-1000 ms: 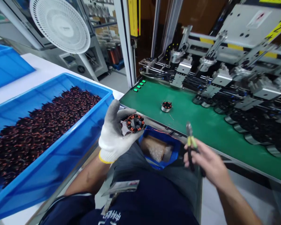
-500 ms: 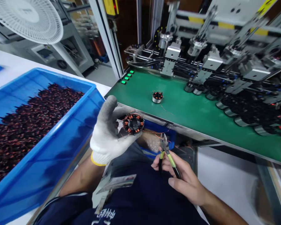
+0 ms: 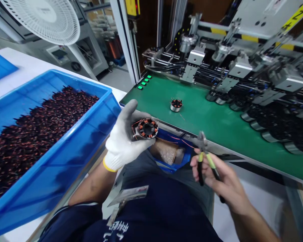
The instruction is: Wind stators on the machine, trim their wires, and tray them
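My gloved left hand (image 3: 125, 139) is closed around a motor stator (image 3: 148, 129), a black ring wound with copper coils, its round face turned up toward me. Loose copper wires stick out from its side. Bare and further right, my right hand (image 3: 217, 171) grips a pair of cutting pliers (image 3: 204, 153) with yellow and black handles, jaws pointing up and away. The pliers are apart from the stator. A copper wire (image 3: 187, 144) stretches between the stator's side and the pliers' side; whether it is attached at either end I cannot tell.
Another stator (image 3: 176, 105) stands on the green work surface (image 3: 159, 90). A blue bin (image 3: 108, 92) of many wound parts lies left. Machine fixtures (image 3: 227, 77) and a row of silver-and-black parts (image 3: 270, 136) line the right. A blue container (image 3: 170, 168) sits below the edge; a fan (image 3: 44, 20) stands back left.
My right hand has moved right with the pliers, away from the stator. The stator has turned a little in my left hand. The whole view has shifted slightly.
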`<move>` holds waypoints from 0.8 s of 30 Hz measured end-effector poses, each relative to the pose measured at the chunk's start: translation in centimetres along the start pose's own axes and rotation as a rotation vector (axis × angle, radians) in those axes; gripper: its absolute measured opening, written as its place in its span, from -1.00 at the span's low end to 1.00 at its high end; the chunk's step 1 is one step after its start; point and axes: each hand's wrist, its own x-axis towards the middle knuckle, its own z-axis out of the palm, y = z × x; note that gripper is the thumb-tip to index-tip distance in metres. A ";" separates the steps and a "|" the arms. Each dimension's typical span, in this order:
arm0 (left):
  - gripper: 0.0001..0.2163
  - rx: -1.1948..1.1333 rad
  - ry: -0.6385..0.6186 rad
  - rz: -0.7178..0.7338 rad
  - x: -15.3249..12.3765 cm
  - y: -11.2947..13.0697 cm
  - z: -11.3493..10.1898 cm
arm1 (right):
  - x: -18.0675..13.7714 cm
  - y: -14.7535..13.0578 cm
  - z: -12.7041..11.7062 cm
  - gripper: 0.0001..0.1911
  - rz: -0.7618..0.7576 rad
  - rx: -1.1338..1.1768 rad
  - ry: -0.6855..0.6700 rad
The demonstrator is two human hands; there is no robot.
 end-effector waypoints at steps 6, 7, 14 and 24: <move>-0.04 -0.046 -0.221 -0.146 0.0 -0.2 0.7 | 3.5 -6.7 -0.9 -0.48 -0.117 -0.336 -0.053; -0.03 -0.013 -0.263 -0.161 -0.3 -0.1 0.9 | 4.3 -7.6 -0.3 -0.47 -0.130 -0.342 -0.085; -0.04 0.396 -0.357 -0.348 -1.3 2.4 1.5 | 6.7 -8.6 3.5 -0.42 -0.145 -0.405 -0.289; -0.06 0.323 -0.383 -0.256 -2.0 2.2 0.6 | 6.9 -8.4 4.7 -0.34 -0.232 -0.559 -0.351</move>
